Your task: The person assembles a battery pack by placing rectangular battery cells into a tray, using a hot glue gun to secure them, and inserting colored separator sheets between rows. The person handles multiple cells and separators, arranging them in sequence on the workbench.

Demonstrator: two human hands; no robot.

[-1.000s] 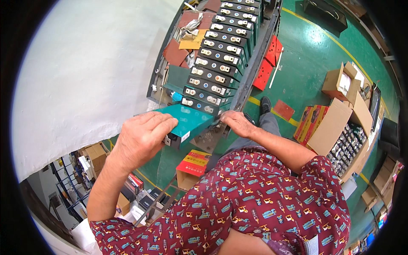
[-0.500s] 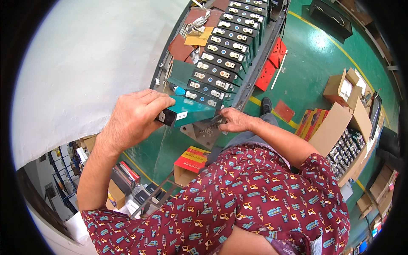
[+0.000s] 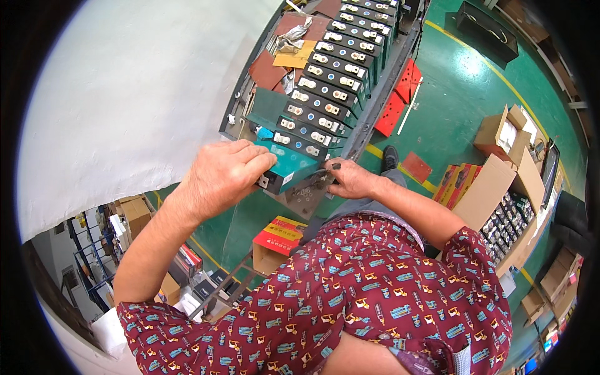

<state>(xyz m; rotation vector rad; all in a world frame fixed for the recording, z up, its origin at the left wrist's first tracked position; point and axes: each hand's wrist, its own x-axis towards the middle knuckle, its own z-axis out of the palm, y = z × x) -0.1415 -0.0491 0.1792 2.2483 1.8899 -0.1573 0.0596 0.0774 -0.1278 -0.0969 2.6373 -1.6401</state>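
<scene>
A teal-green battery cell with a black terminal end lies tilted at the near end of a row of similar cells. My left hand is closed over its left side, fingers curled on top. Just right of the cell, my right hand pinches a thin dark strip with thumb and fingers; what the strip belongs to is hidden. Beyond them, the standing battery cells run in a row away from me, black tops up with paired metal terminals.
A metal frame edges the row on the right. Small washers lie on the plate at its near end. Brown sheets lie left of the cells. Red panels, cartons and a red-yellow box stand on the green floor.
My left hand has moved right and slightly down with the battery cell, turning its black end toward me. My right hand stays nearly in place, its fingers shifted slightly on the dark strip.
</scene>
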